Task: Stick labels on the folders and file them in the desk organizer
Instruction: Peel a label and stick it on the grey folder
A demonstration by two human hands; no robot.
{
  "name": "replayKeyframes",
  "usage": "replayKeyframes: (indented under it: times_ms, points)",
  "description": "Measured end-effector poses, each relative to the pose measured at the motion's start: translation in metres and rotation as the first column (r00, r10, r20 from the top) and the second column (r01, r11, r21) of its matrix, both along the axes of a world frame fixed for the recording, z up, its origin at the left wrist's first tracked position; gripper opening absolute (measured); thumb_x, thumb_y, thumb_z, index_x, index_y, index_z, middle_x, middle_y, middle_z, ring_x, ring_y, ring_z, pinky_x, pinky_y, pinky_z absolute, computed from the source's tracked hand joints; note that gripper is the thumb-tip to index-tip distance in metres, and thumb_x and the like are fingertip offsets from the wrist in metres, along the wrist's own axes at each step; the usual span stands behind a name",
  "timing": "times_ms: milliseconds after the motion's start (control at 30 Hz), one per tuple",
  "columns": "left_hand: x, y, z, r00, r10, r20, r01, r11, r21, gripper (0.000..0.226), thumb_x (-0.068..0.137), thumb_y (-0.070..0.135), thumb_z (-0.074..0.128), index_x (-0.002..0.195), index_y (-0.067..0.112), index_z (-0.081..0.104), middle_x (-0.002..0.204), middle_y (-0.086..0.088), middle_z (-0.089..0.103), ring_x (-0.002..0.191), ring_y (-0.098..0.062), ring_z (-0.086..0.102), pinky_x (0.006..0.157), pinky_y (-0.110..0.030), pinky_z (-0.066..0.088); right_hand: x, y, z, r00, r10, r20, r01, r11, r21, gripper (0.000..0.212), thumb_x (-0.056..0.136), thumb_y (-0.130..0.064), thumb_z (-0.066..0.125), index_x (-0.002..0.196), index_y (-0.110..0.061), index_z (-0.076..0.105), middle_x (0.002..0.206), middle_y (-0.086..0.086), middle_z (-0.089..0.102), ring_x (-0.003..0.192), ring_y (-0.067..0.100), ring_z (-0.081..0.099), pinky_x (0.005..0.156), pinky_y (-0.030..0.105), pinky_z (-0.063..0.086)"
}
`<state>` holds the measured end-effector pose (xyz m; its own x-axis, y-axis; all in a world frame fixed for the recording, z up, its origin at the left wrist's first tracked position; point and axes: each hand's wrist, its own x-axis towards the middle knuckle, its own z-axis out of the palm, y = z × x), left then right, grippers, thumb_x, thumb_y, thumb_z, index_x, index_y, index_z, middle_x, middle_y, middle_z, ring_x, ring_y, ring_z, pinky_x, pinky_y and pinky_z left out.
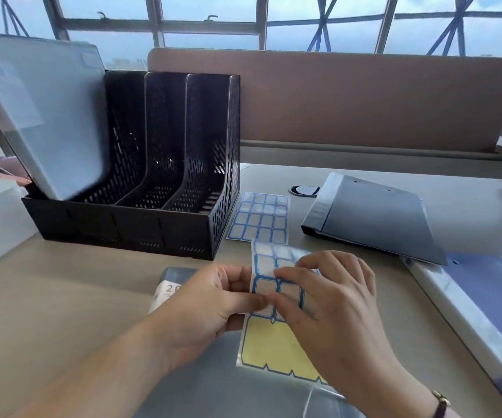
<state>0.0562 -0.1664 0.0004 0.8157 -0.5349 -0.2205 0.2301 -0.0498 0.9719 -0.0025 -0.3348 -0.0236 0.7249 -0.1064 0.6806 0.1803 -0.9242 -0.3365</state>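
Two hands meet over the near middle of the desk (62,297), both working on one label sheet (276,285). The left hand (207,300) pinches the sheet's left edge between thumb and fingers, and the right hand (331,300) has its thumb and forefinger pressed on a blue-bordered label near the middle of the sheet. The lower part of this sheet shows bare yellow backing. A second label sheet (258,217) lies flat farther off, just beside the right wall of the black desk organizer (141,164). A white folder (47,116) stands tilted in the organizer's leftmost slot, leaning left; the other slots hold nothing. To the right, a dark grey folder (376,218) lies flat, its near corner overlapping a blue folder (491,300) at the right edge. Under the hands lies a translucent grey folder (213,384), near the desk's front edge. A brown divider panel (364,98) runs along the far side.
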Motion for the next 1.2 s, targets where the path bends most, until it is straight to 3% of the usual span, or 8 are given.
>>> replayKeyframes:
  times_ms: [100,233,467,633,767,933,1200]
  points:
    - [0.000,0.000,-0.001,0.999,-0.016,0.035,0.016,1.000,0.001,0.024,0.084,-0.006,0.069,0.091,0.013,0.080,0.099,-0.011,0.077,0.092,-0.020,0.069,0.081,-0.030,0.055,0.000,0.000,-0.001,1.000,0.025,-0.016,-0.023,0.996,0.085,0.030,0.079,-0.057,0.060,0.097,-0.038,0.076,0.092,-0.020,0.060,0.098,0.012,0.051,0.094,0.034,0.034]
    - [-0.001,-0.001,0.000,0.998,-0.012,0.056,0.012,1.000,0.000,0.021,0.083,-0.006,0.070,0.090,0.011,0.079,0.092,-0.009,0.077,0.082,-0.014,0.071,0.065,-0.018,0.053,0.000,0.000,-0.001,0.999,0.037,0.006,-0.037,0.993,0.115,0.023,0.076,-0.050,0.069,0.094,-0.038,0.077,0.091,-0.021,0.061,0.096,0.010,0.051,0.092,0.031,0.034]
    - [-0.003,-0.001,0.001,0.998,-0.023,0.052,0.024,1.000,-0.014,0.017,0.078,0.002,0.073,0.090,0.011,0.081,0.096,-0.011,0.078,0.084,-0.016,0.074,0.074,-0.025,0.058,-0.003,0.000,0.002,0.995,0.026,0.099,-0.035,0.996,0.083,0.016,0.072,-0.039,0.078,0.088,-0.037,0.078,0.085,-0.018,0.062,0.089,0.012,0.052,0.087,0.033,0.037]
    - [-0.003,-0.001,0.003,0.999,-0.043,0.001,0.043,0.998,-0.046,0.022,0.081,0.010,0.069,0.099,0.003,0.079,0.103,-0.016,0.076,0.090,-0.023,0.073,0.089,-0.039,0.059,-0.003,-0.002,0.001,0.992,0.023,0.122,-0.028,0.999,0.038,0.014,0.072,-0.037,0.080,0.086,-0.035,0.078,0.083,-0.017,0.061,0.087,0.012,0.051,0.084,0.033,0.037]
    - [-0.003,-0.002,0.005,0.998,-0.019,-0.056,0.015,0.997,-0.071,0.022,0.074,0.016,0.069,0.090,0.008,0.081,0.095,-0.014,0.077,0.084,-0.022,0.073,0.086,-0.039,0.061,-0.002,-0.001,0.001,0.994,0.038,0.100,-0.045,0.997,0.068,0.014,0.072,-0.037,0.080,0.086,-0.037,0.078,0.082,-0.018,0.061,0.084,0.012,0.053,0.083,0.032,0.038]
    - [-0.005,-0.004,0.008,0.997,-0.010,-0.083,0.002,0.996,-0.094,0.028,0.079,0.025,0.066,0.094,0.006,0.080,0.100,-0.017,0.077,0.086,-0.024,0.073,0.090,-0.044,0.057,-0.002,-0.001,0.002,0.999,0.039,0.035,-0.044,0.987,0.157,0.017,0.070,-0.044,0.078,0.086,-0.037,0.076,0.084,-0.020,0.061,0.086,0.007,0.054,0.084,0.030,0.038]
    - [-0.006,-0.007,0.010,0.992,0.029,-0.125,-0.041,0.994,-0.101,0.027,0.076,0.026,0.065,0.085,0.007,0.082,0.095,-0.018,0.077,0.082,-0.025,0.073,0.084,-0.041,0.060,-0.005,-0.001,0.004,0.990,0.044,0.134,-0.055,0.996,0.076,0.011,0.071,-0.035,0.081,0.079,-0.028,0.077,0.080,-0.016,0.063,0.077,0.016,0.055,0.079,0.034,0.039]
